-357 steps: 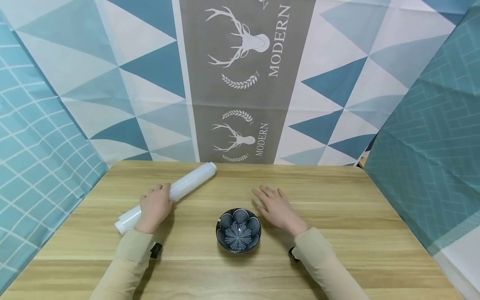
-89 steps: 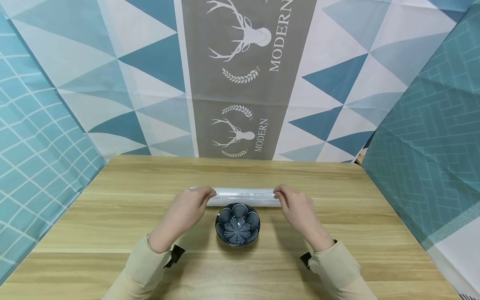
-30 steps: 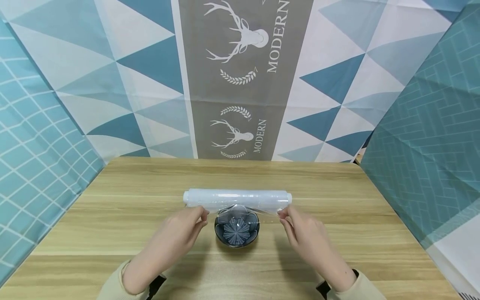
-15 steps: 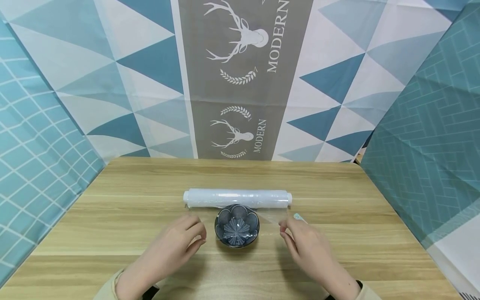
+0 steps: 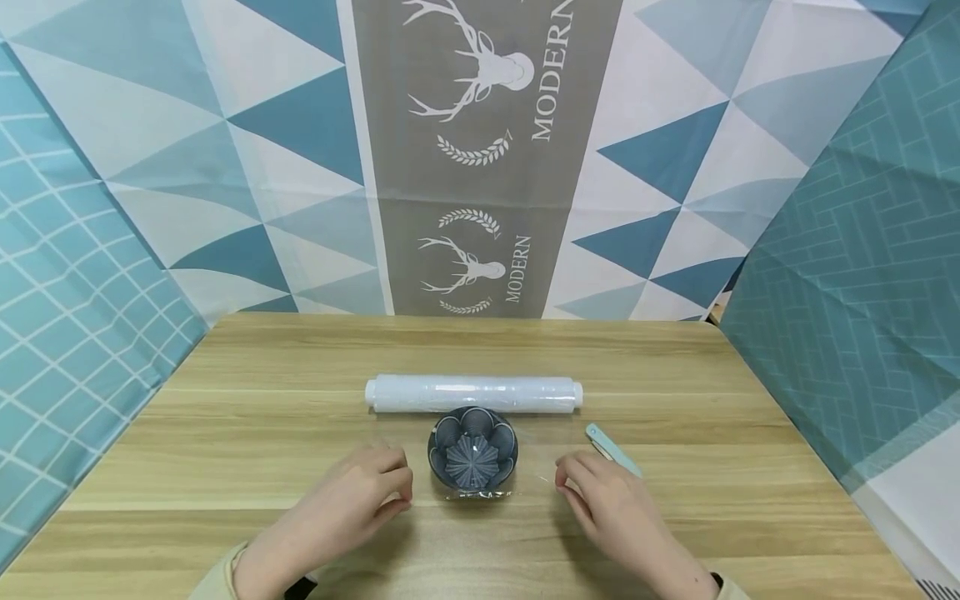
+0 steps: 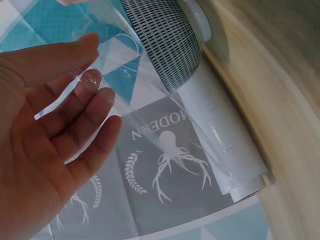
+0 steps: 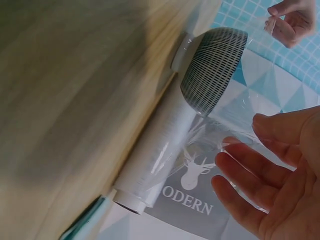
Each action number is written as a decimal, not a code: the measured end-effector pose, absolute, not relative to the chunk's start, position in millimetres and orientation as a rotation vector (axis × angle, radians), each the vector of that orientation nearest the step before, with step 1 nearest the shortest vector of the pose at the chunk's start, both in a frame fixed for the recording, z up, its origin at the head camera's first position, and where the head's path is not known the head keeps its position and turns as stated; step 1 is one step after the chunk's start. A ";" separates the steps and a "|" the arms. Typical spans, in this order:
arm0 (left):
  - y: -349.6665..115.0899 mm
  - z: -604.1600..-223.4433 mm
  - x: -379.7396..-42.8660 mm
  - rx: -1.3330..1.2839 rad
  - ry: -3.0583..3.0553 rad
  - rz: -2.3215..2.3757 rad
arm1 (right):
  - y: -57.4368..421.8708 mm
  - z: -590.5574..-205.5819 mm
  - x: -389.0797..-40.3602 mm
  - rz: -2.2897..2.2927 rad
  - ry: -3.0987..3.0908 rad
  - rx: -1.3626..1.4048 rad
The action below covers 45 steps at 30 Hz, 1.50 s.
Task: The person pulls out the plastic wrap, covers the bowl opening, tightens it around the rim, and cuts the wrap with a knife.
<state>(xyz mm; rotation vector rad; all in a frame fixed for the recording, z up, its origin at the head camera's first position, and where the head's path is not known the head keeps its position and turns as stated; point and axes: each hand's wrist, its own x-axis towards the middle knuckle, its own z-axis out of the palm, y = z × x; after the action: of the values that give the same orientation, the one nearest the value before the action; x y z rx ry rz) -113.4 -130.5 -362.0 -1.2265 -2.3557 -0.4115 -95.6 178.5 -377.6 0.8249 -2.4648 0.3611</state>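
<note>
A dark blue bowl (image 5: 472, 458) with a petal pattern stands mid-table. Right behind it a roll of cling film (image 5: 474, 393) lies crosswise. A clear sheet of film runs from the roll over the bowl, its front edge (image 5: 477, 495) glinting just past the near rim. Left of the bowl, my left hand (image 5: 360, 492) pinches one corner of this sheet between thumb and finger; the left wrist view shows the film (image 6: 132, 70) stretching away from the fingertips. On the other side, my right hand (image 5: 615, 504) pinches the opposite corner, with film (image 7: 232, 122) visible by its thumb.
A light teal knife-like tool (image 5: 613, 450) lies on the wooden table (image 5: 262, 417) just behind my right hand. A patterned cloth (image 5: 480, 167) hangs at the table's back edge, with blue and teal cloths at the sides.
The roll, earlier slanted at the left, now lies behind the bowl. Both hands have drawn the film's edge from the roll towards me, over the bowl. The teal tool has come into view.
</note>
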 end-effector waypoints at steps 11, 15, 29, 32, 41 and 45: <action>-131.4 -373.0 -118.0 -1.251 -2.407 -0.410 | 178.5 -387.9 -99.0 0.335 -2.524 0.817; -132.5 -378.1 -119.8 -1.249 -2.454 -0.416 | 178.0 -391.1 -100.6 0.316 -2.565 0.817; -137.4 -391.9 -135.5 -1.243 -2.670 -0.610 | 178.6 -398.7 -115.5 0.341 -2.709 0.764; -137.2 -393.3 -140.5 -1.200 -2.760 -0.703 | 178.6 -399.0 -121.4 0.357 -2.744 0.742; -135.6 -391.2 -146.4 -0.991 -2.883 -0.909 | 179.1 -400.7 -134.7 0.488 -2.772 0.716; -133.3 -393.6 -150.2 -0.933 -2.855 -0.941 | 177.4 -401.0 -140.4 0.470 -2.752 0.708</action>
<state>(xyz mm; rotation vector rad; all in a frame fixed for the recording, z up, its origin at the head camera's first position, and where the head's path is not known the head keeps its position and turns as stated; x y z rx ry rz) -150.2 -133.3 -393.6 -0.9330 -2.8547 -0.9411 -140.4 177.4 -401.0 0.7078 -2.7518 0.4699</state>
